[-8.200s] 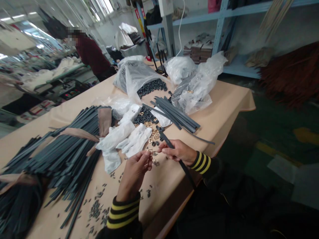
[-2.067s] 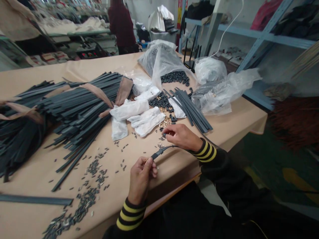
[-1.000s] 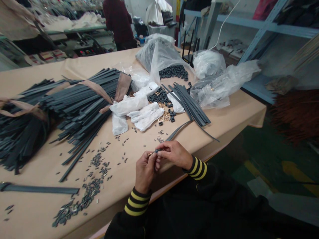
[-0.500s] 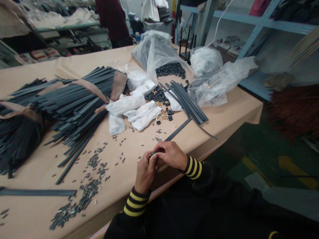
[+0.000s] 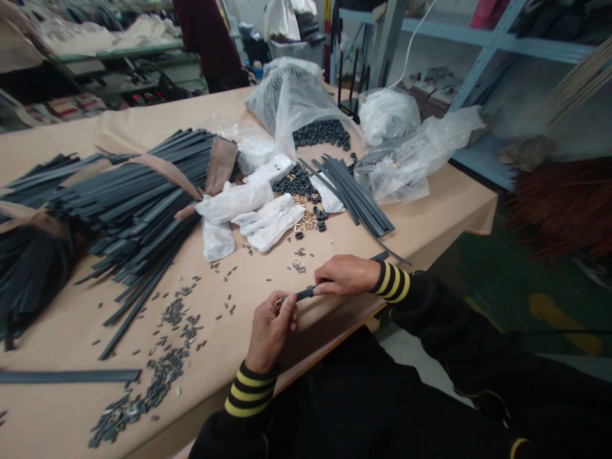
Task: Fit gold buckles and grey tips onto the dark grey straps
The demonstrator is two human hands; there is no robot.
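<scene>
One dark strap [image 5: 305, 293], above the near edge of the table [image 5: 430, 213], long axis running from left hand [image 5: 266, 326] to right hand [image 5: 345, 275]; left fingers pinched together at its gold-toned buckle [image 5: 278, 304], right fingers closed on it farther along. Buckle partly covered; stretch inside the right hand hidden, far end not certainly made out.

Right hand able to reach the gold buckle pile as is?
Probably yes: only small loose pieces show between the right hand and the gold buckle pile, though that hand holds the dark strap.
</scene>
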